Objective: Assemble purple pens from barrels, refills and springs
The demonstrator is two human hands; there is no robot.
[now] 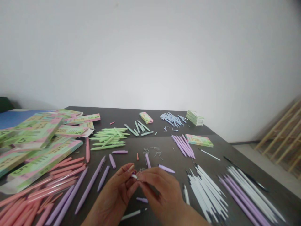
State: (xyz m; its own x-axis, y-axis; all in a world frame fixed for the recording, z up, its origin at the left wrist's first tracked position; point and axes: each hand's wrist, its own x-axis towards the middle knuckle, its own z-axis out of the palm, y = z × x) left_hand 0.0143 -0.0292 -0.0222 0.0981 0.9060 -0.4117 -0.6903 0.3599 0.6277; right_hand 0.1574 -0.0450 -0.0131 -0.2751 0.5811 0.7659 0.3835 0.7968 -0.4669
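Close together at the front middle of the table, both my hands meet at a small white and purple pen part [134,176]. My left hand [117,188] pinches it between thumb and fingers. From the other side, my right hand [162,188] has its thumb and forefinger closed at the part's white end; whether they also hold something tiny is hidden. Just beyond the fingers lie a purple barrel piece [148,160] and loose small springs [158,153]. Under the hands are a purple piece [142,199] and a white pen refill [134,214].
Pink barrels [66,171] and pen boxes [39,135] cover the left side. Green barrels [109,138] and blue parts [172,119] lie farther back. White refills [207,191], purple barrels [183,146] and a black pen [246,174] are on the right. A wooden rack [282,138] stands beyond the table.
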